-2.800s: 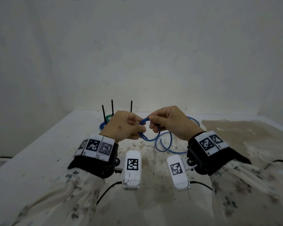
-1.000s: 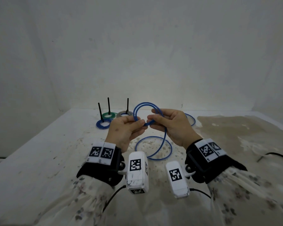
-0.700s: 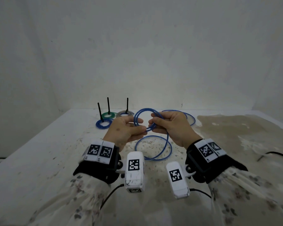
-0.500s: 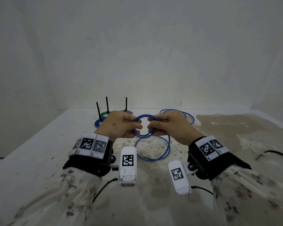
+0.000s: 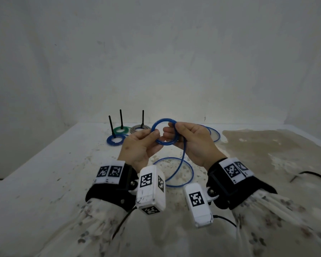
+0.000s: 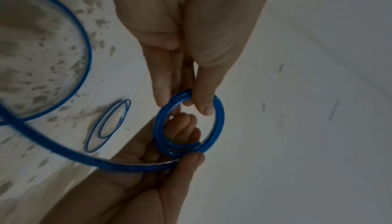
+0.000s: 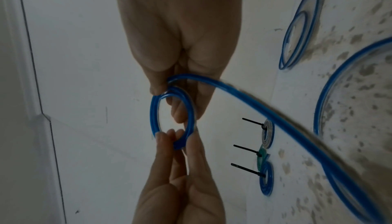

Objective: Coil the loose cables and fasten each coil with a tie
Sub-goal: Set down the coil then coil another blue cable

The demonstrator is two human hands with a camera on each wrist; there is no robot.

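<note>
A small blue cable coil (image 5: 165, 143) of several turns hangs in the air between my hands. My left hand (image 5: 154, 134) pinches its left side, thumb over fingers. My right hand (image 5: 170, 127) pinches its right side. In the left wrist view the coil (image 6: 220, 118) sits under my left thumb and fingers, and the cable's free end (image 6: 63, 152) runs off down to the left. The right wrist view shows the coil (image 7: 153, 115) and the trailing cable (image 7: 275, 120). The loose remainder lies in a loop (image 5: 178, 173) on the table beneath my wrists.
Three tied coils lie at the back left, each with a black tie sticking up: blue (image 5: 115, 140), green (image 5: 121, 130), grey (image 5: 139, 129). More blue loops (image 5: 213, 134) lie behind my right hand. A black strip (image 5: 308, 176) lies at the right. The stained table (image 5: 44, 173) meets the walls behind.
A large loop raised above my hands was drawn down onto the small coil. Both hands have since lifted slightly and the coil now stands more upright.
</note>
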